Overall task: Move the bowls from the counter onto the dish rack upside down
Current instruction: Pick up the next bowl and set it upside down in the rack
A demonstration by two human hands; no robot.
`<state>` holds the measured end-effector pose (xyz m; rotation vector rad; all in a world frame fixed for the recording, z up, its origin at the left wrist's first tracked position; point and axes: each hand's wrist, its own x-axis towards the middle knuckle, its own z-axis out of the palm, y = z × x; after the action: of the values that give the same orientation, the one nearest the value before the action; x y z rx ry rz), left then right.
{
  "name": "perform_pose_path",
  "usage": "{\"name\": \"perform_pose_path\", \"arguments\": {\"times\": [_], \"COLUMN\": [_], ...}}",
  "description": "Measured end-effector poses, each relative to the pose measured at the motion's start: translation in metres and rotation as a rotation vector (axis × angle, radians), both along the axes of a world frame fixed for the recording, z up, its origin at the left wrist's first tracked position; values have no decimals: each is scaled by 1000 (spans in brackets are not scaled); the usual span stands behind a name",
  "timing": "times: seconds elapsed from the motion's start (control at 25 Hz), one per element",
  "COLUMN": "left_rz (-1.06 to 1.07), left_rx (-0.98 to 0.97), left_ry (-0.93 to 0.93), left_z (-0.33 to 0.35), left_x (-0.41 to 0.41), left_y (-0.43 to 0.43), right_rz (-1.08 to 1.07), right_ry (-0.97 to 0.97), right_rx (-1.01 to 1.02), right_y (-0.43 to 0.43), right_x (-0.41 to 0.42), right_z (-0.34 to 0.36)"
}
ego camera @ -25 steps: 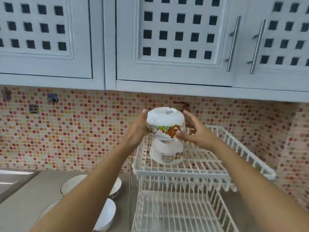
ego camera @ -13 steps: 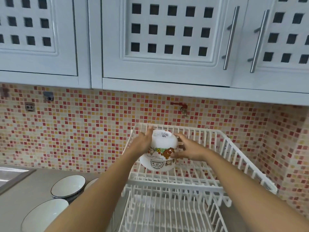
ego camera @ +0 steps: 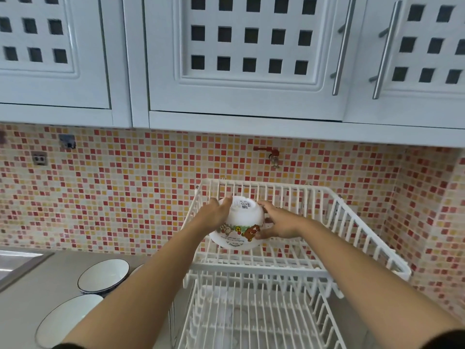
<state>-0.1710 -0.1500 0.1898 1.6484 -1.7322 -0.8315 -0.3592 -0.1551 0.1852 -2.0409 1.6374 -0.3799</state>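
A white bowl with cartoon animals [ego camera: 240,225] is upside down in the upper tier of the white dish rack [ego camera: 352,238], its labelled base facing up. My left hand [ego camera: 215,215] grips its left side and my right hand [ego camera: 279,222] grips its right side. I cannot tell if it hides another bowl under it. Two white bowls with dark rims stand upright on the grey counter at lower left: one nearer the wall [ego camera: 103,274] and one closer to me [ego camera: 65,321]. A third bowl's edge [ego camera: 137,269] peeks out beside my left forearm.
The rack's lower tier [ego camera: 251,321] sits below and in front of the upper one. A steel sink edge [ego camera: 15,260] lies at far left. White cabinets with long metal handles [ego camera: 342,46] hang overhead. A red tap [ego camera: 273,153] sticks out of the mosaic wall.
Both hands have lowered the cartoon bowl from above the rack down onto a second upside-down bowl in the upper tier. The view has shifted left and down.
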Motion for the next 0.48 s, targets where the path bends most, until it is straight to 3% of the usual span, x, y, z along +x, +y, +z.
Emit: {"name": "perform_pose_path", "arguments": {"times": [0.04,0.48], "left_rz": [-7,-2], "left_rx": [-15,-246], "left_ry": [0,-5], "left_z": [4,21], "left_x": [47,57], "left_y": [13,6], "right_rz": [-4,-57], "right_ry": [2,43], "right_rx": [-13,-315], "right_y": [19,17], "right_x": [48,66], "right_z": [5,29]}}
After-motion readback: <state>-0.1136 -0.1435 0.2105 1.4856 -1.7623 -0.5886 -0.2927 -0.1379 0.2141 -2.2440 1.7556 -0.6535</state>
